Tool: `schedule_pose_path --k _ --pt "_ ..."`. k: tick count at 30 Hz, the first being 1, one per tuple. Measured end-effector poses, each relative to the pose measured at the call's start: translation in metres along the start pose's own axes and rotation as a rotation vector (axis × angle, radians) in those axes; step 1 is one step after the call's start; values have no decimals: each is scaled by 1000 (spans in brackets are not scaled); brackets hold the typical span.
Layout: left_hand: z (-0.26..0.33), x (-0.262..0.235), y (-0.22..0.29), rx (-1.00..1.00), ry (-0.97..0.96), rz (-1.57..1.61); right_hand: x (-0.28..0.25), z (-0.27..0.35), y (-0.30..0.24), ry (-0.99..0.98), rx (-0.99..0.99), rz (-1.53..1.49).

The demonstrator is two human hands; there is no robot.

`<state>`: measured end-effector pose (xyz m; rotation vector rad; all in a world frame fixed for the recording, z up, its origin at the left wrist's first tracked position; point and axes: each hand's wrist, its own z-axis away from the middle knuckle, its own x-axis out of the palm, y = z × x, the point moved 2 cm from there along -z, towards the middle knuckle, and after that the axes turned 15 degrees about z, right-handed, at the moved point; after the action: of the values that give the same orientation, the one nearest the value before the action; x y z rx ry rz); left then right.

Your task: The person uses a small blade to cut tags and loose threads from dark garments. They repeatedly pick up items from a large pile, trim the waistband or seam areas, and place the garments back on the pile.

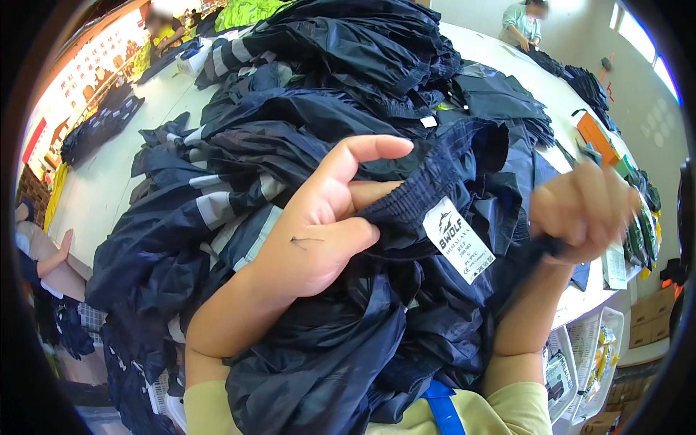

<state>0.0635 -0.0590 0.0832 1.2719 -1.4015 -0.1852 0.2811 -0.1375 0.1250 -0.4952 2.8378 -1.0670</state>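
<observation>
A dark navy garment [341, 355] of thin, shiny fabric hangs across my front and forearms. Its gathered elastic waistband [442, 174] lies between my hands, with a white printed label [459, 241] on it. My left hand [312, 225] grips the band at its left end: the thumb presses on it, some fingers are tucked behind, and the index finger is raised and curved. At the right, my right hand [583, 210] is closed and smeared by motion. A strip of dark fabric runs up into its fist.
Beyond my hands, a large heap of similar dark garments [348, 51], some with grey reflective bands, covers much of the white table [109, 196]. An orange box [598, 136] stands at the right. White baskets [591, 355] sit lower right. Other people [523, 25] are around the table.
</observation>
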Motion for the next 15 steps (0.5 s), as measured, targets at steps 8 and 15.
schedule_pose_path --k 8,15 --pt "6 0 -2 -10 49 -79 57 6 31 -23 -192 1499" --pt "3 -1 -2 -1 14 -40 42 0 27 203 -183 1204"
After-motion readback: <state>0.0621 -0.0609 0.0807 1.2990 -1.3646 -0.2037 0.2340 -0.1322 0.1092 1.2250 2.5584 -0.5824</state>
